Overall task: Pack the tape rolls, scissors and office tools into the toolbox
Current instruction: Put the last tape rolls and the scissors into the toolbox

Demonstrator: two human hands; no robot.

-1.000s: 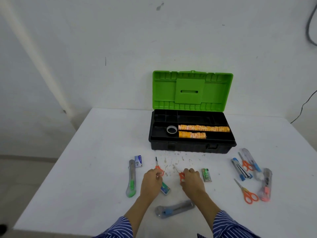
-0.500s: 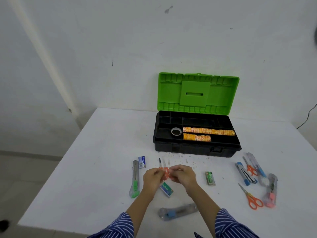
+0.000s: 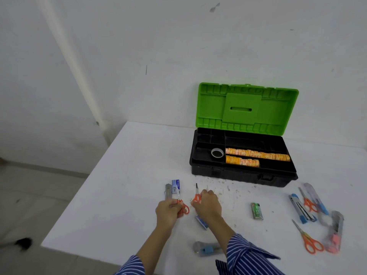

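While our left hand [image 3: 168,211] and right hand [image 3: 207,203] each pinch 1 light, stiff pair of orange scissors [image 3: 184,208] by its handles, we judge blades sharp.

No words or numbers can be read here. The small blue and white box [image 3: 175,186] on the near left of the table [image 3: 123,191] has some print on it, but it is too blurry to make out. The orange tape rolls [image 3: 257,155] in the toolbox [image 3: 238,173] have a red and white pattern that may be letters, but they are too small to tell. The little green box [image 3: 256,211] on the right has marks that are too small too.
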